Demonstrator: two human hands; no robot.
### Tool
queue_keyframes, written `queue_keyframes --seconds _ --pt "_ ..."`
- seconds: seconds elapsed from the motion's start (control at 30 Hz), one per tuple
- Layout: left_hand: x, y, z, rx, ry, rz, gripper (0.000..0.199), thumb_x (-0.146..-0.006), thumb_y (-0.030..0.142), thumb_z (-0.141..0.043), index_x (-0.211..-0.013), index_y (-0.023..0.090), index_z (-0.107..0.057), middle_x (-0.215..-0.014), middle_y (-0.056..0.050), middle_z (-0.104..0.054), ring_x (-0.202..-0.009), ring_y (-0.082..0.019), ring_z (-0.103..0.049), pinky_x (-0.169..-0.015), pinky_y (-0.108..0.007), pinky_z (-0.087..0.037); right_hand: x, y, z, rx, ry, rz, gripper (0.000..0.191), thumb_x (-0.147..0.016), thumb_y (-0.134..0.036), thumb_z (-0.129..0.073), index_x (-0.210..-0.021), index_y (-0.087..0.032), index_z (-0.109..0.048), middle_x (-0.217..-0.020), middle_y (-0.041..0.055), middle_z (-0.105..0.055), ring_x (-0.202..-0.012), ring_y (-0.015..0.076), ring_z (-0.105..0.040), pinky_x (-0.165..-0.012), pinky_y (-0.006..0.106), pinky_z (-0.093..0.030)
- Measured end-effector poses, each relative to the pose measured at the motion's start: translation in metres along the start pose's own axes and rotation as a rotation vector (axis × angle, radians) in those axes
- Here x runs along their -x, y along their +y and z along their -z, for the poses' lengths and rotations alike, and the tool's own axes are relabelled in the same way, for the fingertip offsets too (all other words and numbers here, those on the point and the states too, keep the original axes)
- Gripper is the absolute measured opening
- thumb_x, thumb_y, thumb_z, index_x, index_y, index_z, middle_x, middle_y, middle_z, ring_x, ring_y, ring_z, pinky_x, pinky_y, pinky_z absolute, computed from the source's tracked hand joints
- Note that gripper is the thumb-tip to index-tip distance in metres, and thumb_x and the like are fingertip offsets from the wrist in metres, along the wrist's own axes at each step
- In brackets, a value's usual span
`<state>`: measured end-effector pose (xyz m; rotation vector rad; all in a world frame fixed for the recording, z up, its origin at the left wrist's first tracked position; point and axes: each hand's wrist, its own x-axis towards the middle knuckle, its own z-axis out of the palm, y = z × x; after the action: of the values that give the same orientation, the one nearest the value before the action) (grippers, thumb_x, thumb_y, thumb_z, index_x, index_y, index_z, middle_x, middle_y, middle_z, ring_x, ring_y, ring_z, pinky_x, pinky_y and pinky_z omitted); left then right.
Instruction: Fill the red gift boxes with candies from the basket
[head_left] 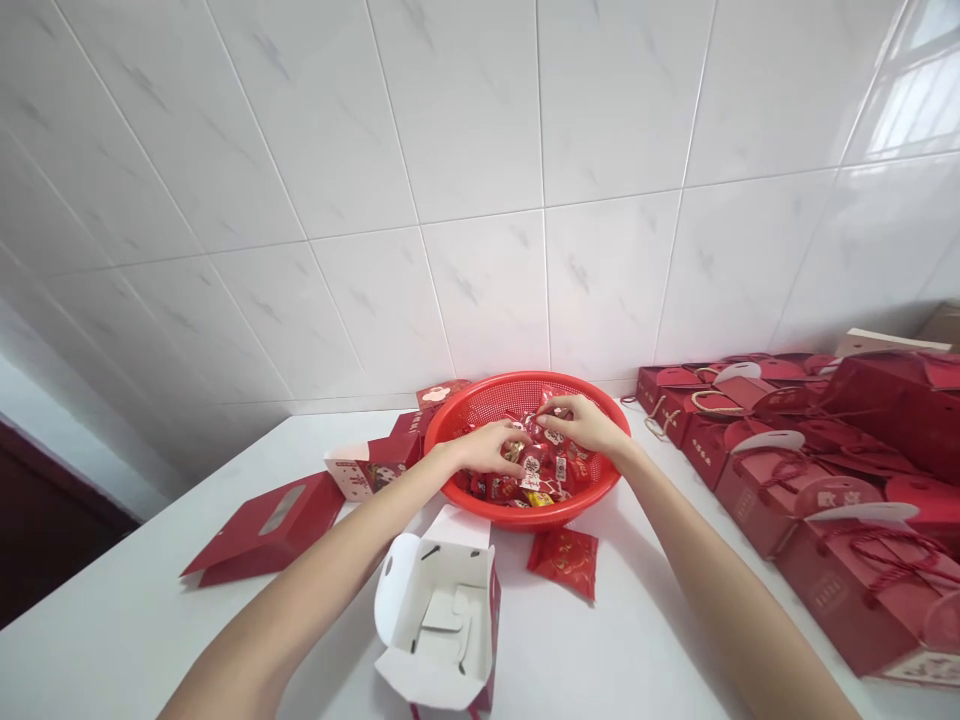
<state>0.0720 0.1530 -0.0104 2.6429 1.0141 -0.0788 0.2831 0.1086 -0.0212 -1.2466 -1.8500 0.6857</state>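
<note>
A red plastic basket [529,517] stands near the wall, with wrapped sweets [536,470] in it. Both hands reach inside the basket. My left hand [491,447] touches the sweets on the left side, its fingers bent and apart. On the right side, my right hand [577,422] is over the sweets, thumb and fingers curved at a wrapper; whether it grips one cannot be made out. In front of the basket lies a red packet [564,562]. An open box with a white inside [442,615] stands beside it, near my left forearm.
Rows of closed red gift boxes [757,480] with cord handles fill the table's right side. A folded red box [274,525] and some smaller red cartons [375,465] lie left of the basket. A tiled wall borders the table's back.
</note>
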Motion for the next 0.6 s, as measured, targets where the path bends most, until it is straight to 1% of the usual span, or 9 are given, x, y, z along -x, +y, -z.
queue_keyframes --seconds 0.07,0.13,0.2,0.23,0.3,0.4,0.43,0.5,0.6 --pt "0.001 -0.002 -0.002 0.005 0.003 -0.017 0.046 -0.080 0.042 -0.074 -0.122 0.026 -0.069 -0.116 -0.008 -0.058 -0.109 -0.027 -0.060 -0.094 -0.034 -0.047 -0.002 0.002 -0.001 0.023 0.016 0.001 0.024 -0.084 -0.035 -0.060 -0.089 -0.015 -0.072 -0.067 0.0007 -0.065 -0.060 0.0135 -0.055 -0.060 0.026 -0.041" --pt "0.003 -0.003 -0.005 0.003 0.011 -0.034 0.040 -0.081 0.042 -0.073 -0.119 0.027 -0.071 -0.112 -0.007 -0.057 -0.107 -0.027 -0.060 -0.093 -0.034 -0.047 -0.004 0.004 -0.001 0.047 0.018 -0.001 0.024 -0.084 -0.035 -0.060 -0.087 -0.015 -0.072 -0.065 0.0000 -0.063 -0.060 0.0132 -0.053 -0.060 0.026 -0.041" --pt "0.004 -0.004 -0.007 0.000 0.013 -0.042 0.043 -0.081 0.042 -0.073 -0.120 0.025 -0.070 -0.114 -0.008 -0.058 -0.107 -0.027 -0.061 -0.092 -0.035 -0.048 -0.005 0.006 -0.002 0.080 0.012 0.003 0.024 -0.085 -0.035 -0.059 -0.086 -0.015 -0.072 -0.066 0.0001 -0.063 -0.060 0.0132 -0.053 -0.060 0.026 -0.040" --pt "0.004 -0.004 -0.008 -0.004 0.016 -0.052 0.046 -0.080 0.042 -0.074 -0.122 0.024 -0.068 -0.119 -0.009 -0.058 -0.109 -0.028 -0.060 -0.093 -0.036 -0.049 -0.005 0.007 -0.003 0.098 0.005 0.007 0.024 -0.086 -0.035 -0.058 -0.085 -0.016 -0.072 -0.066 0.0003 -0.064 -0.061 0.0134 -0.054 -0.061 0.026 -0.040" --pt "0.003 -0.004 -0.010 -0.021 0.031 -0.102 0.054 -0.078 0.042 -0.076 -0.128 0.024 -0.064 -0.133 -0.011 -0.056 -0.120 -0.032 -0.056 -0.098 -0.039 -0.047 -0.005 0.008 -0.004 0.116 -0.020 0.010 0.023 -0.087 -0.034 -0.057 -0.085 -0.016 -0.071 -0.070 0.0015 -0.067 -0.063 0.0138 -0.056 -0.062 0.026 -0.041" --pt "0.002 -0.004 -0.013 -0.067 0.027 -0.204 0.066 -0.077 0.041 -0.078 -0.137 0.024 -0.056 -0.151 -0.011 -0.046 -0.136 -0.034 -0.044 -0.110 -0.043 -0.039 -0.005 0.008 -0.005 0.102 -0.052 -0.018 0.024 -0.088 -0.034 -0.057 -0.090 -0.015 -0.071 -0.077 0.0036 -0.070 -0.066 0.0149 -0.061 -0.063 0.025 -0.044" --pt "0.002 -0.004 -0.014 -0.080 0.008 -0.227 0.069 -0.077 0.040 -0.078 -0.139 0.023 -0.055 -0.153 -0.011 -0.044 -0.138 -0.033 -0.042 -0.113 -0.044 -0.036 -0.005 0.007 -0.006 0.104 -0.049 -0.029 0.024 -0.088 -0.034 -0.057 -0.091 -0.015 -0.071 -0.078 0.0042 -0.071 -0.067 0.0153 -0.061 -0.063 0.025 -0.045" --pt "0.001 -0.005 -0.016 -0.101 -0.036 -0.248 0.070 -0.077 0.037 -0.078 -0.141 0.021 -0.053 -0.152 -0.012 -0.047 -0.141 -0.032 -0.040 -0.116 -0.044 -0.032 -0.004 0.007 -0.006 0.116 -0.035 -0.043 0.024 -0.088 -0.035 -0.057 -0.092 -0.015 -0.070 -0.080 0.0050 -0.072 -0.068 0.0158 -0.062 -0.063 0.026 -0.045" --pt "-0.001 -0.006 -0.017 -0.130 -0.047 -0.256 0.065 -0.076 0.037 -0.077 -0.136 0.023 -0.057 -0.146 -0.011 -0.053 -0.139 -0.031 -0.042 -0.115 -0.044 -0.031 -0.003 0.005 -0.006 0.121 -0.008 -0.067 0.025 -0.088 -0.037 -0.058 -0.095 -0.016 -0.068 -0.081 0.0053 -0.072 -0.065 0.0161 -0.062 -0.061 0.026 -0.045"
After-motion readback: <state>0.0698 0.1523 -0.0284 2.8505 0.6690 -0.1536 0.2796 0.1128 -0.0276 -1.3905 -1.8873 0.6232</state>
